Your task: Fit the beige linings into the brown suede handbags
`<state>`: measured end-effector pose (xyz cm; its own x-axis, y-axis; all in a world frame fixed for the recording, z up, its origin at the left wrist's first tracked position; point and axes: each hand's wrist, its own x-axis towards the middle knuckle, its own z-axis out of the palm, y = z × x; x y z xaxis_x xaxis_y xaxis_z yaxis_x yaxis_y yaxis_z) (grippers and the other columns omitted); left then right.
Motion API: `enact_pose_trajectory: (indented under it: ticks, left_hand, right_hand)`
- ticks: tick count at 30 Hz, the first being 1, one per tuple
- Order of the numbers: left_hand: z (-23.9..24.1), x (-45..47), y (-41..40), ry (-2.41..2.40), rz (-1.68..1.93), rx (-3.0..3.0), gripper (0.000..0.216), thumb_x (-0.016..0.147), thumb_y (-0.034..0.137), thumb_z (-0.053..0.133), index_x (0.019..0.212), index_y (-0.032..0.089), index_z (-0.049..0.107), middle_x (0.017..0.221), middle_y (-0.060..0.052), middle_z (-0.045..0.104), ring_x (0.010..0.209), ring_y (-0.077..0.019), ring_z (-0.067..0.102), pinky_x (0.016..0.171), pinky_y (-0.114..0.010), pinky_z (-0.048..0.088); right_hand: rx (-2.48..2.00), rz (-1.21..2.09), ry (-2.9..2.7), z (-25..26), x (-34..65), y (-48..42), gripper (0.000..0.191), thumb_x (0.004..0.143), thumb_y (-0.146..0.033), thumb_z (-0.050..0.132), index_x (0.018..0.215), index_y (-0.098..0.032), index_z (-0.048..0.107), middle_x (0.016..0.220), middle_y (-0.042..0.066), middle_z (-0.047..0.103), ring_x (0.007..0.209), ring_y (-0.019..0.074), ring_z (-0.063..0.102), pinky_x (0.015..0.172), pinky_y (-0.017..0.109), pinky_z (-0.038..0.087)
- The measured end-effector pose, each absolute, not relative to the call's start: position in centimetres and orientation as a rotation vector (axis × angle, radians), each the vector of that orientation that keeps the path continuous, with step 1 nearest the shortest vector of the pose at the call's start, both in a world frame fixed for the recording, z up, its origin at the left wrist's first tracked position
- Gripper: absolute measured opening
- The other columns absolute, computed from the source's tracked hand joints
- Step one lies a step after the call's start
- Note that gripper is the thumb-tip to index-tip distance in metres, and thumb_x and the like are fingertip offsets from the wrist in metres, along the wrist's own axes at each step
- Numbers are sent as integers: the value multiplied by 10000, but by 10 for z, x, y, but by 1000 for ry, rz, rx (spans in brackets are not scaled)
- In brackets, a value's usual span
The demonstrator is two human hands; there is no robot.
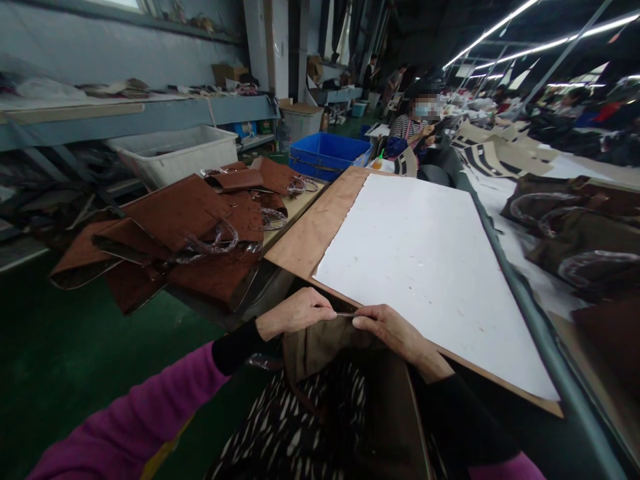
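A brown handbag (307,350) lies across my lap, with its upper edge raised near the table's front edge. My left hand (300,311) pinches that edge between thumb and fingers. A short way to the right, my right hand (387,329) pinches the same edge, and a thin strip of it shows between the two hands. The lower part of the bag is dark and partly hidden by my forearms. Under it shows a black-and-white patterned garment (295,427).
A white sheet (420,247) covers much of the wooden board (310,233) ahead. Reddish-brown bags (185,220) are piled at left. Behind stand a blue bin (325,152) and a white tub (175,150). Darker bags (590,233) lie at right. A masked person (413,127) sits beyond the board.
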<state>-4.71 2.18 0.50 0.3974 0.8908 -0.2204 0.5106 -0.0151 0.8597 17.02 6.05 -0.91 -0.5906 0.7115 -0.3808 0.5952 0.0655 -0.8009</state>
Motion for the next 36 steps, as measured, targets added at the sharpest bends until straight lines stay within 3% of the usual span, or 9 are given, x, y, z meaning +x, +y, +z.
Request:
enact_pose_trajectory:
  ticks: [4, 10, 18, 27, 32, 36]
  left_hand:
    - [3, -45, 24, 1244, 464, 1676, 287, 753, 314, 453, 603, 100, 573, 531, 35, 389, 521, -83, 340, 470, -201, 225]
    - [-3, -48, 29, 1156, 443, 1729, 268, 761, 298, 452, 594, 108, 538, 521, 45, 341, 505, -71, 308, 459, -193, 213]
    - [-12, -41, 32, 1141, 445, 1735, 238, 747, 277, 472, 661, 99, 605, 524, 41, 417, 513, -77, 353, 468, -188, 238]
    - [18, -72, 14, 1273, 489, 1666, 373, 811, 375, 408, 655, 110, 618, 599, 7, 533, 569, -105, 445, 503, -201, 291]
    - [2, -77, 3, 1371, 559, 1721, 305, 781, 363, 505, 728, 117, 677, 757, -23, 619, 691, -133, 538, 590, -202, 355]
    - [-9, -69, -7, 1364, 672, 1734, 301, 813, 338, 484, 697, 118, 653, 791, -34, 606, 728, -130, 546, 632, -203, 374]
  right_hand:
    - [-1452, 1334, -2338, -9, 165, 60, 324, 802, -434, 450, 639, -171, 545, 533, -38, 413, 514, 97, 355, 480, 229, 274]
    - [-1496, 1299, -2413, -9, 168, 62, 320, 800, -433, 449, 620, -179, 522, 533, -40, 413, 518, 102, 368, 486, 229, 278]
    - [-1454, 753, -2659, 11, 150, 42, 213, 826, -335, 470, 714, -202, 593, 650, 7, 585, 662, 144, 519, 619, 246, 334]
    - [-1471, 861, -2613, 9, 147, 41, 248, 844, -304, 429, 633, -201, 507, 602, -9, 538, 589, 122, 477, 572, 230, 309]
    - [-1505, 925, -2561, 15, 146, 39, 249, 828, -300, 438, 603, -198, 471, 581, -11, 521, 581, 122, 464, 562, 235, 299]
    - [-1508, 936, -2550, 15, 147, 38, 258, 829, -306, 435, 597, -198, 469, 576, -14, 510, 576, 121, 457, 556, 236, 296]
